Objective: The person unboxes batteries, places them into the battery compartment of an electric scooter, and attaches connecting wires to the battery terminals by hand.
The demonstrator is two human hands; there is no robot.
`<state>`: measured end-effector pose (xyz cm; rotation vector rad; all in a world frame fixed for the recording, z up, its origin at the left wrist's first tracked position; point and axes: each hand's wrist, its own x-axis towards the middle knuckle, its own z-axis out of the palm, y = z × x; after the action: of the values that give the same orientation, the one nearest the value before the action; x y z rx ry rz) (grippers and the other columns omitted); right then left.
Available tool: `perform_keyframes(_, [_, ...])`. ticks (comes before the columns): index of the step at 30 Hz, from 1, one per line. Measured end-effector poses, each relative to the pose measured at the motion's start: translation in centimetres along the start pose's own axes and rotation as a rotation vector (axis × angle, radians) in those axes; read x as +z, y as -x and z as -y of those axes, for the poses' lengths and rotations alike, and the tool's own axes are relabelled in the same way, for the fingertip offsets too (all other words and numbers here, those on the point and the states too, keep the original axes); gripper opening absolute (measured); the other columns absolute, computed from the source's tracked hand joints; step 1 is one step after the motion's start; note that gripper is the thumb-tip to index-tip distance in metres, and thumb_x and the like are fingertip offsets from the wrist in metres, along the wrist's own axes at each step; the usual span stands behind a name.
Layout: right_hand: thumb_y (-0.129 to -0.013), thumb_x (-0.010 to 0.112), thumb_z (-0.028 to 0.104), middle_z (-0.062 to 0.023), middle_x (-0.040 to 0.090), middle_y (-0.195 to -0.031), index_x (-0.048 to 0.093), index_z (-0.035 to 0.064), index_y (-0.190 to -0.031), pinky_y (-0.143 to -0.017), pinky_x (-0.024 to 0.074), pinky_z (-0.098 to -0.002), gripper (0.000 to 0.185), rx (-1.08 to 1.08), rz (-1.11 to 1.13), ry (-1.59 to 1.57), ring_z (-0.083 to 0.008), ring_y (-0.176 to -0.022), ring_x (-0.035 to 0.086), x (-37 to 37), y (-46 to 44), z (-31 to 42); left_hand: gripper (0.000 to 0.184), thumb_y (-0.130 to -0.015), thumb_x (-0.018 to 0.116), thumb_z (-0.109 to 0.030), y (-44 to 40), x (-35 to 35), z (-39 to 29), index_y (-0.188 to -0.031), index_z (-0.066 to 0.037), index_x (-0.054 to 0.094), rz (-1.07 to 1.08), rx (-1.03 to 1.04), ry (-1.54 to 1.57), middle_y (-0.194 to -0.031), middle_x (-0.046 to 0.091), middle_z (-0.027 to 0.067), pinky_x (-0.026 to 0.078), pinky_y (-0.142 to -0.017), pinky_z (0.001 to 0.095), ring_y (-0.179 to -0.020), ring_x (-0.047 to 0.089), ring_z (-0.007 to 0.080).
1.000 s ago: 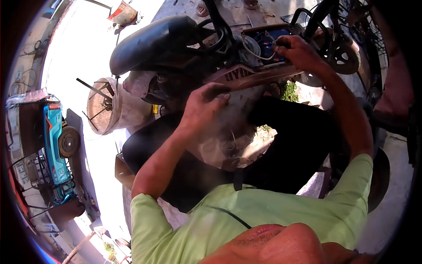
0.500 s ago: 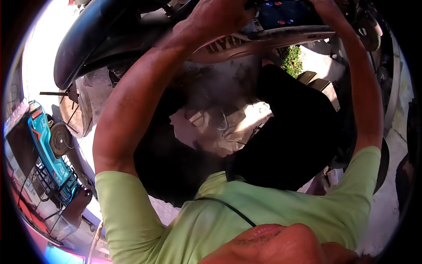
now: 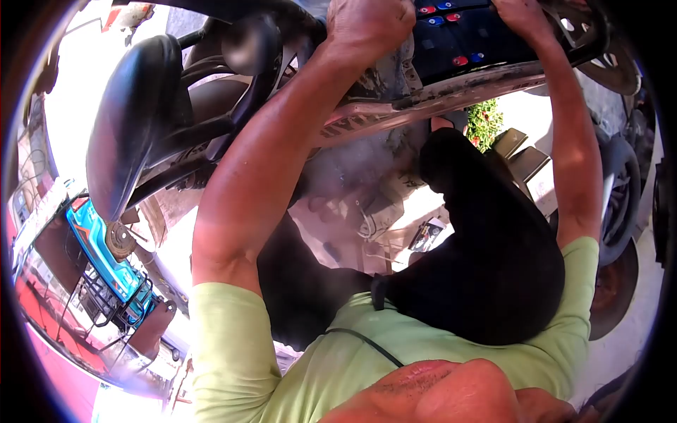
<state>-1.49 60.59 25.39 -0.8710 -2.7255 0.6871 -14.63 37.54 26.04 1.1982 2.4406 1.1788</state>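
scuffed and rough, that side panel; just beyond it, battery cases in smooth plastic; left of it, a glossy seat catching light; below it, trousers in matt cloth!

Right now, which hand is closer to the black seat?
Left. The left hand is above and right of the black seat in the picture; the right hand is farther right, by the dark colour-capped block.

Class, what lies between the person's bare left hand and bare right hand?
Head view: dark boxy batteries with red and blue terminals lie between the left hand and right hand.
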Motion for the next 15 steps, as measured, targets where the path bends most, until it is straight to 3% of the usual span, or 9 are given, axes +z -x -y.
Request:
perform_keyframes(2, [-0.094, 0.066, 0.021, -0.0215, 0.073, -0.099, 0.072, -0.0017, -0.104, -0.083, 0.054, -0.0422, 0.026, -0.048, -0.063, -0.095, -0.0334, -0.09, 0.07, 1.3, -0.3, -0.6, 0.028, -0.088, 0.063, -0.016, -1.3, -0.3, -0.4, -0.107, 0.005, 0.069, 0.061, -0.124, 0.053, -0.103, 0.071, 0.0285, 0.051, -0.093, 0.0485, -0.103, 0.066, 0.0462])
perform_keyframes(5, [-0.095, 0.066, 0.019, -0.0208, 0.073, -0.096, 0.072, -0.0019, -0.105, -0.081, 0.0541, -0.0406, 0.023, -0.054, -0.068, -0.3, -0.0308, -0.088, 0.07, 2.3, 0.1, -0.2, 0.032, -0.088, 0.062, -0.015, -2.0, 0.3, 0.1, -0.111, 0.005, 0.069, -0.001, -0.046, 0.164, -0.104, 0.071, 0.029, 0.052, -0.093, 0.046, -0.104, 0.067, 0.045])
perform_keyframes(6, [-0.097, 0.066, 0.018, -0.0192, 0.074, -0.094, 0.071, -0.0023, -0.105, -0.078, 0.0537, -0.0393, 0.023, -0.125, -0.152, -0.212, -0.0282, -0.085, 0.07, 2.0, 0.9, 1.1, 0.035, -0.087, 0.061, -0.014, -2.2, 0.4, 0.3, -0.115, 0.005, 0.069, 0.026, -0.046, 0.164, -0.106, 0.072, 0.0292, 0.052, -0.094, 0.0445, -0.106, 0.068, 0.0433])
perform_keyframes(9, [-0.097, 0.066, 0.018, -0.0169, 0.073, -0.088, 0.071, -0.0023, -0.103, -0.075, 0.0527, -0.0376, 0.022, -0.117, -0.141, -0.304, -0.0242, -0.08, 0.069, 3.3, 0.5, -1.1, 0.033, -0.087, 0.062, -0.015, -2.2, 0.4, 0.0, -0.112, 0.004, 0.07, 0.068, -0.123, 0.183, -0.106, 0.072, 0.0284, 0.053, -0.093, 0.0449, -0.105, 0.069, 0.0429])
perform_keyframes(12, [-0.096, 0.066, 0.018, -0.0143, 0.071, -0.083, 0.071, -0.0018, -0.1, -0.072, 0.0514, -0.0367, 0.021, 0.059, -0.077, -0.453, -0.0213, -0.075, 0.066, 2.6, 0.6, -0.8, 0.032, -0.087, 0.063, -0.016, -2.0, 0.5, 0.3, -0.111, 0.003, 0.072, 0.06, -0.1, 0.137, -0.105, 0.072, 0.0278, 0.053, -0.093, 0.045, -0.105, 0.069, 0.0428])
perform_keyframes(15, [-0.096, 0.067, 0.019, -0.0132, 0.07, -0.08, 0.07, -0.0018, -0.098, -0.071, 0.0507, -0.0358, 0.021, 0.032, -0.172, -0.428, -0.0191, -0.073, 0.064, 2.5, 0.7, -1.5, 0.031, -0.087, 0.063, -0.017, -1.8, 0.8, 0.5, -0.109, 0.002, 0.072, 0.045, -0.086, 0.097, -0.103, 0.072, 0.0273, 0.053, -0.092, 0.0451, -0.105, 0.069, 0.0429])
